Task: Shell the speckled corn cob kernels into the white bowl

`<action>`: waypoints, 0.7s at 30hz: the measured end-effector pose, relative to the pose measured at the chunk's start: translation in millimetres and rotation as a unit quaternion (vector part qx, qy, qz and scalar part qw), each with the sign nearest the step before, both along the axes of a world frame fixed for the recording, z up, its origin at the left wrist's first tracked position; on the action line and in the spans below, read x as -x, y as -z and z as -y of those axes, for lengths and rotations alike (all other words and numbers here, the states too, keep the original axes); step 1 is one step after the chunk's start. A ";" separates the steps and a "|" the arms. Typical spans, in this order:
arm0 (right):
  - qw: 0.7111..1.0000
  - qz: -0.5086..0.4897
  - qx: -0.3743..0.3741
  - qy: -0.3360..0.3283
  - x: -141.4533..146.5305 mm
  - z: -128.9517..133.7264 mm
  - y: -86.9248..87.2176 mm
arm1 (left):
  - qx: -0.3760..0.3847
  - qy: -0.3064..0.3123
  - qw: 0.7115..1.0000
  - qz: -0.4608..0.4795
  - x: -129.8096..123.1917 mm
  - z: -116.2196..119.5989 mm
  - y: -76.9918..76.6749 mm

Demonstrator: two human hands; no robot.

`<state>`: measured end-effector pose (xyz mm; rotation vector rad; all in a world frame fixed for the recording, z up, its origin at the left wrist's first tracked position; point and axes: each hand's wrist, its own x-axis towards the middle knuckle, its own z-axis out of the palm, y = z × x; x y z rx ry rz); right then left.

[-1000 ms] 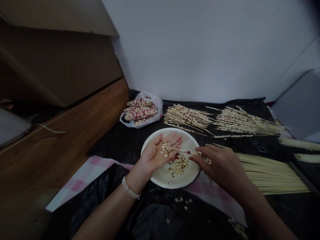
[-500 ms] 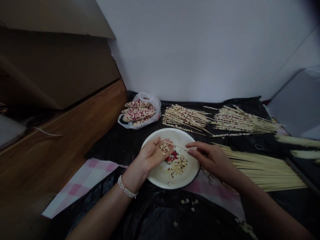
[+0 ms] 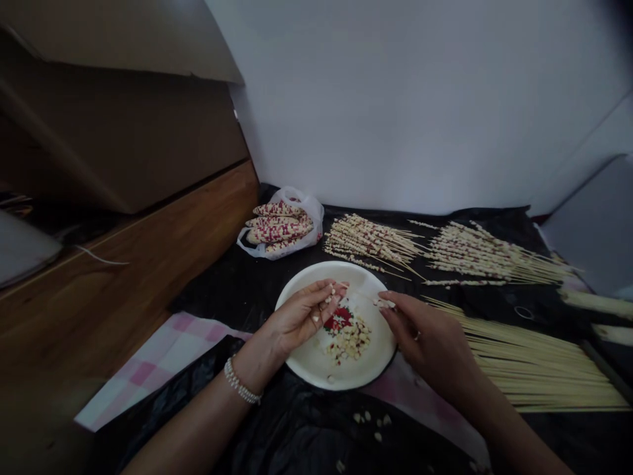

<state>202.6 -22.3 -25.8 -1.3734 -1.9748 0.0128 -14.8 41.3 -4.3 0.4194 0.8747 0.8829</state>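
Over a white bowl (image 3: 309, 371) my left hand (image 3: 297, 318) is curled around several corn kernels (image 3: 316, 318), its thumb and fingers pinched near the tip of a thin bamboo skewer (image 3: 364, 295). My right hand (image 3: 428, 333), with a ring on it, grips that skewer at the bowl's right rim. A few kernels show on the skewer beside my right fingertips. Loose pale and dark red kernels (image 3: 352, 342) lie in the bowl, next to a red flower print (image 3: 338, 319).
Speckled corn cobs (image 3: 279, 231) sit in a plastic bag (image 3: 312, 210) behind the bowl. Two piles of kernel-threaded skewers (image 3: 363, 241) lie at the back. Bare skewers (image 3: 537, 359) spread on the right. Stray kernels (image 3: 368, 417) dot the black plastic sheet (image 3: 297, 429) in front.
My left fingers have closed from an open palm to a pinch at the skewer tip. Kernels now show on the skewer by my right fingers. The view has shifted slightly.
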 end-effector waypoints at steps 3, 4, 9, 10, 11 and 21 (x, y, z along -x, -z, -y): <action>0.998 0.041 -0.041 0.010 0.4 3.7 3.9 | 0.007 -0.021 1.000 0.013 1.3 3.1 2.0; 0.997 0.059 -0.053 0.010 0.5 4.8 5.4 | 0.004 -0.022 1.000 0.016 1.7 4.1 2.6; 0.988 0.114 -0.105 0.015 0.9 9.3 8.3 | -0.007 -0.027 0.999 0.019 2.5 7.1 3.5; 0.987 0.116 -0.110 0.021 1.1 10.1 8.2 | -0.005 -0.033 0.999 0.018 2.5 7.4 3.3; 0.986 0.118 -0.113 0.027 1.3 10.8 8.1 | -0.004 -0.040 0.999 0.017 2.5 7.6 3.1; 0.980 0.155 -0.123 0.015 2.5 13.7 15.0 | -0.042 -0.044 0.998 0.003 2.9 8.0 7.9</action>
